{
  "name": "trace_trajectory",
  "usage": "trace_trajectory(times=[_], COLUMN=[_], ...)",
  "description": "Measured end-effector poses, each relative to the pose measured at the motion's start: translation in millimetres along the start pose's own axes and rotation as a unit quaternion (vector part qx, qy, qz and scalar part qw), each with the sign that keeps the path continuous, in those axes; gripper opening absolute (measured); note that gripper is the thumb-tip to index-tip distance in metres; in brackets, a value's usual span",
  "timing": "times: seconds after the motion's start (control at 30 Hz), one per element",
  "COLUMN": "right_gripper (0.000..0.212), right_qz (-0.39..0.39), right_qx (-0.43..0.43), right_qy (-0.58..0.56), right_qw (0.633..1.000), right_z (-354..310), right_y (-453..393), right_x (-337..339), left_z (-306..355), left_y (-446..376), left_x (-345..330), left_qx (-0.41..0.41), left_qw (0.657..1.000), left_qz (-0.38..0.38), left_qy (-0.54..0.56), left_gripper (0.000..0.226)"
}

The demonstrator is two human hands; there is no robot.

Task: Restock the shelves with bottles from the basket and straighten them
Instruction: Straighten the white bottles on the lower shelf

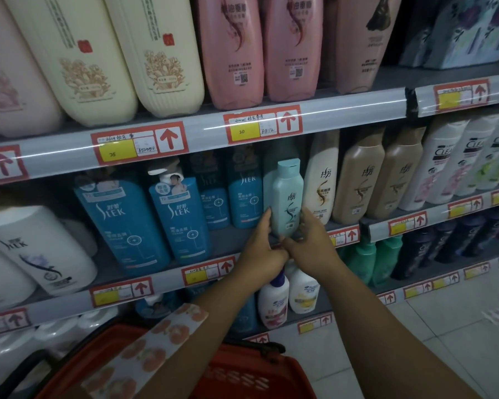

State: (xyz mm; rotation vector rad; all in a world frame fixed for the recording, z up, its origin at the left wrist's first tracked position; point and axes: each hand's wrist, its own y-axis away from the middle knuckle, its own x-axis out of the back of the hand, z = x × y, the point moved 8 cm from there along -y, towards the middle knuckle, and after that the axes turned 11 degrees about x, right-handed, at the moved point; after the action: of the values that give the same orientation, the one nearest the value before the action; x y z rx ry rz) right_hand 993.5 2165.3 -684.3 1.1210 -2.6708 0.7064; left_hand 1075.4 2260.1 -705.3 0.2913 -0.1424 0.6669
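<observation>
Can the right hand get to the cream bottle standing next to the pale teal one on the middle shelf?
Probably yes. The right hand grips the pale teal bottle low on its side, and the cream bottle stands right beside it at the shelf front with nothing before it. The hand would have to release first.

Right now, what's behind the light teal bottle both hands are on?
Behind the teal bottle a second bottle of the same colour shows at its left edge. Anything deeper in the row is covered.

Two bare forearms, left sleeve [153, 344] pale with orange peach print
</observation>
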Motion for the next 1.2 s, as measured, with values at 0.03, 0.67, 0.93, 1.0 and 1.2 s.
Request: trace_trajectory(times=[0.03,0.67,0.93,1.0,1.2], right_gripper=[0.060,0.068,0.069,0.069,0.065], right_qz=[-0.003,-0.020,-0.016,-0.017,-0.019], right_qx=[0.003,0.003,0.006,0.003,0.002], right_qy=[0.007,-0.004,-0.015,-0.019,-0.029], right_qw=[1.000,1.000,1.000,1.000,0.999], right_z=[0.5,-4.6,-9.9,-9.4,-14.9], right_y=[-0.1,3.3,5.4,5.7,7.2], right_x=[-0.3,1.2,2.3,2.5,3.8], left_z=[0.9,7.7,11.0,12.1,17.7], left_y=[1.5,8.9,15.5,16.6,21.5], left_x=[0.1,-0.8,-0.7,-1.1,-2.4], left_qx=[-0.003,0.013,0.025,0.026,0.018], left_qw=[1.000,0.999,0.998,0.998,0.999], left_qz=[0.002,-0.007,-0.007,-0.006,0.005], left_qy=[-0.004,-0.037,-0.054,-0.056,-0.051], left_gripper=[0.103,0.104,0.105,0.106,0.103])
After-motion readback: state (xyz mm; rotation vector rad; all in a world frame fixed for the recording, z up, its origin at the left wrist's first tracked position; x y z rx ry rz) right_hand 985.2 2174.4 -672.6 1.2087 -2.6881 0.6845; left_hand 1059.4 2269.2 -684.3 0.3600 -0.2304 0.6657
